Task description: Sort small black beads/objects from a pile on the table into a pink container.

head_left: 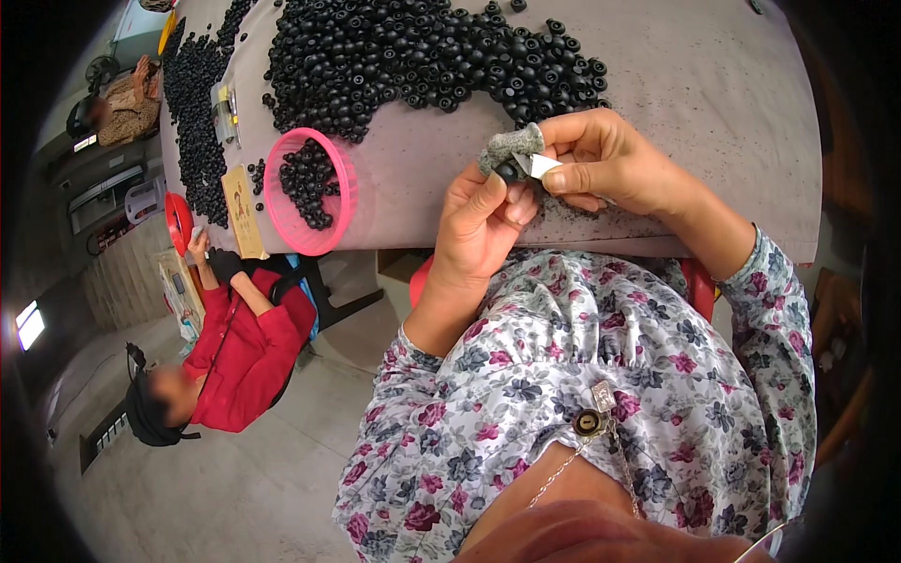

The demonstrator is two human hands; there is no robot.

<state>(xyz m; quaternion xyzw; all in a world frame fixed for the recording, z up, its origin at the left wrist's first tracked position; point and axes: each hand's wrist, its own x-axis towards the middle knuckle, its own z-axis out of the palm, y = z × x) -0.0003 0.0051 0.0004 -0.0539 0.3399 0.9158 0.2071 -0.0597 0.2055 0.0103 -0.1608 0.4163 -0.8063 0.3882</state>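
Observation:
Above the table's near edge my two hands meet. My left hand [474, 220] is closed, pinching a small black round plastic piece [507, 173] between thumb and fingers. My right hand [610, 164] grips a small blade with a white wrapped end [544, 166], its grey tip against or very near the black piece. A grey knitted finger cover [511, 145] curves over the fingertips there; I cannot tell which hand's finger wears it. Dark shavings lie on the cloth below my hands.
A large heap of black round pieces [394, 61] spreads over the grey-covered table [732, 122]. Left of me stands a pink plastic basket [349, 192] partly filled with them. Beyond lie another heap [199, 122] and a cardboard piece [244, 214]. A person in red [249, 342] works at the left.

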